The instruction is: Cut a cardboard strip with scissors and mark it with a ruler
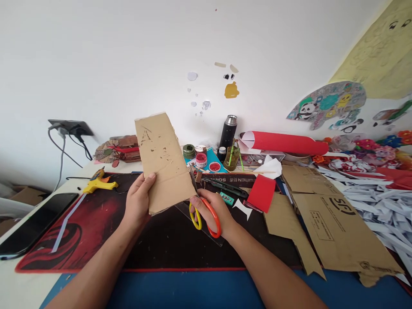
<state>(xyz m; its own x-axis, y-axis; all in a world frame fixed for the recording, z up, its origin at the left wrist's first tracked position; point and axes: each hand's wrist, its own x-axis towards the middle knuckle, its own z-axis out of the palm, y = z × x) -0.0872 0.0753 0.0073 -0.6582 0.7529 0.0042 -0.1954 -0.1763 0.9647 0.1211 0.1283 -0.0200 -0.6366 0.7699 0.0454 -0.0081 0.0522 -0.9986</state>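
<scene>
My left hand (139, 198) grips a rectangular brown cardboard piece (164, 165) by its lower left edge, thumb on the front face. The piece is held up, tilted, above a black and red mat (161, 253). My right hand (214, 211) is closed on scissors (215, 221) with red and yellow handles. The scissor blades lie at the cardboard's lower right edge, partly hidden behind it. Dark torn marks show on the cardboard's face.
A yellow glue gun (99, 182) and a black phone (35, 223) are on the left. Paint jars (201, 160), a black thermos (228, 132) and a red roll (286, 143) stand behind. Cardboard sheets (337, 227) and white paper strips (383, 214) cover the right.
</scene>
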